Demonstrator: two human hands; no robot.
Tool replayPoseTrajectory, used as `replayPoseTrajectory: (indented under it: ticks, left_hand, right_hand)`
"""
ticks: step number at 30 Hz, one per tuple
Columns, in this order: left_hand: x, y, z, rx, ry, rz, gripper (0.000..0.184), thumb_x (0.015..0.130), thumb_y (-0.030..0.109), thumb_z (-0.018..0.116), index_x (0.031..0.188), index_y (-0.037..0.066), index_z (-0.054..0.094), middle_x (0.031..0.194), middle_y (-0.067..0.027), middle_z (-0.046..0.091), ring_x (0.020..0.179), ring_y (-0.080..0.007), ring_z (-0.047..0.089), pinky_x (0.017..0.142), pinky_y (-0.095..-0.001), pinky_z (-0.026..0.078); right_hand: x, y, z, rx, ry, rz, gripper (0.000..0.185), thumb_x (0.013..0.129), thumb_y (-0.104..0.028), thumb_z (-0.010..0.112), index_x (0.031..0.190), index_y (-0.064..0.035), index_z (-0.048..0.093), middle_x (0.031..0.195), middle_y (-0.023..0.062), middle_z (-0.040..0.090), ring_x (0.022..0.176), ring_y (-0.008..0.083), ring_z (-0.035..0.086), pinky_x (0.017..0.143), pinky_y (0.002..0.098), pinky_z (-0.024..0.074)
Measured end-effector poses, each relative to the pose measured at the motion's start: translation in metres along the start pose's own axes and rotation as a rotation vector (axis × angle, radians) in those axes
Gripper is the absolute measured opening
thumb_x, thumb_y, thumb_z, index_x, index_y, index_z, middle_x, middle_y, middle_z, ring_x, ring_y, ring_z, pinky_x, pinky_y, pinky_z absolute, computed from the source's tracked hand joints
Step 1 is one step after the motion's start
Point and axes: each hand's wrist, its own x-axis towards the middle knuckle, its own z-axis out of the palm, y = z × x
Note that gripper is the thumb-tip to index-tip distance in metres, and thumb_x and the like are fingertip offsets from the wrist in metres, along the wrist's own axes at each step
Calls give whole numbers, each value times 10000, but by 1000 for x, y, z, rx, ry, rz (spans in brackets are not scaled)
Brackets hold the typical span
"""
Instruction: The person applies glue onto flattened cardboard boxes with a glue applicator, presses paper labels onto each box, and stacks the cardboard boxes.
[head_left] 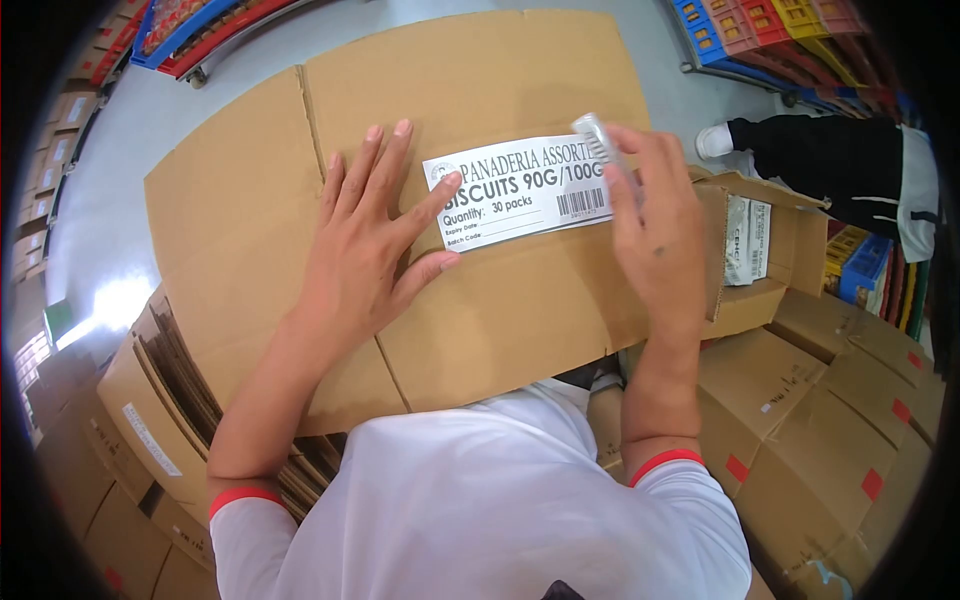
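A flattened cardboard carton [270, 120] lies in front of me, wide across my lap. On it is a white printed label [520, 190] for biscuits, with a barcode at its lower right. My left hand [365, 225] is spread flat on the cardboard, its index finger and thumb touching the label's left edge. My right hand [655, 215] is closed around a small pale brush [592, 132] with bristle-like ridges, held at the label's upper right end. The fingers hide part of the brush and the end of the label's top line.
An open carton [775, 300] with printed packs [748, 240] inside stands at right. Sealed boxes [800, 430] with red stickers are stacked below it. Folded cardboard [180, 350] stands at left. Colourful crates [760, 35] are at upper right, near another person's leg [810, 140].
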Motion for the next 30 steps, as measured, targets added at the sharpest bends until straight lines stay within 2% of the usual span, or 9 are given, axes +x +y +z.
replayPoseTrajectory:
  ticks: [5,7,9,14,17,19,23,25,30]
  left_hand:
    - [-5,-4,-2,-40,33,-37,606,949,385,733,1503,196,578,1687,-215,303,1546,-451,288,1245,-581,252]
    - [-6,-10,-1,-315,162,-93,553,993,309,689,1506,140,569,1675,-211,326,1543,-432,310,1245,-536,277]
    - [-5,-21,-2,-445,246,-143,518,1015,280,646,1501,118,571,1663,-207,348,1543,-420,317,1242,-523,284]
    - [-3,-38,1,-726,369,-189,461,1068,258,512,1488,81,581,1637,-202,395,1549,-389,319,1237,-502,293]
    - [-5,-38,5,-590,383,-151,477,1087,321,475,1482,80,592,1637,-207,402,1558,-400,300,1243,-510,275]
    - [-8,-35,2,-443,308,-137,508,1089,377,479,1511,108,567,1674,-197,346,1568,-417,268,1255,-533,246]
    - [-7,-26,-3,-123,156,-85,560,1071,453,512,1554,170,523,1703,-182,291,1577,-425,234,1261,-559,226]
    - [-3,-20,-3,95,34,-59,601,1082,530,399,1582,210,498,1716,-185,259,1591,-421,196,1275,-546,195]
    - [-4,-15,-1,157,-31,-12,592,1067,524,446,1595,258,472,1725,-178,238,1591,-418,202,1272,-577,188]
  right_hand:
    - [-4,-3,15,-199,-34,-27,290,944,-102,714,1224,-39,674,954,151,643,877,372,649,738,466,508]
    - [-4,-4,22,-249,-53,-39,288,940,-107,721,1214,-27,683,931,144,645,866,364,650,723,467,508]
    - [-5,-16,36,-207,-2,-69,257,935,-98,731,1173,-3,707,902,138,660,792,270,671,679,391,536]
    - [-11,-97,95,-110,-198,-327,197,940,-119,698,1074,25,700,874,146,644,798,300,670,661,435,538]
    - [-4,-92,92,-6,-260,-318,219,943,-131,704,1110,11,705,930,152,680,827,310,684,672,439,551]
    - [6,-52,59,-72,-90,-223,164,924,-89,660,1061,-12,708,963,173,697,883,339,691,730,457,574]
    - [20,9,-3,-295,-84,345,255,930,-143,705,1163,-39,720,1051,183,733,907,355,712,796,459,568]
    - [12,7,4,-262,-50,210,251,923,-145,714,1149,-38,719,1035,181,731,890,361,711,780,454,566]
    - [-20,-47,43,-8,-185,-51,257,910,-159,730,1135,-38,706,972,186,724,854,389,699,751,460,563]
